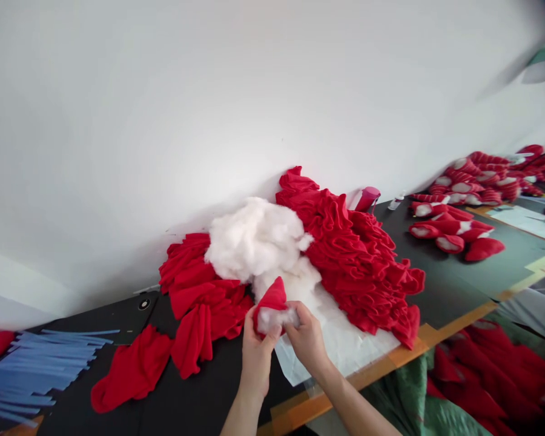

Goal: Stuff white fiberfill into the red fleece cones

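My left hand (257, 363) grips a pointed piece of red fleece (272, 298), cupping it from below. My right hand (306, 342) pinches a tuft of white polyester stuffing (275, 319) at the open end of that piece. Just behind my hands sits a large heap of loose white stuffing (254, 239). Stacks of red fleece pieces lie on both sides of it, one to the left (200, 290) and a larger one to the right (356, 260). A white sheet (340, 339) lies under my right wrist's side of the heap.
The black table (200, 406) runs along a white wall, with orange tape along its front edge. Blue plastic strips (36, 375) lie at the left. Stuffed red pieces (454, 227), a pink cup (367, 198) and a small bottle (396, 201) stand at the right. Red fabric (485, 381) lies below the table.
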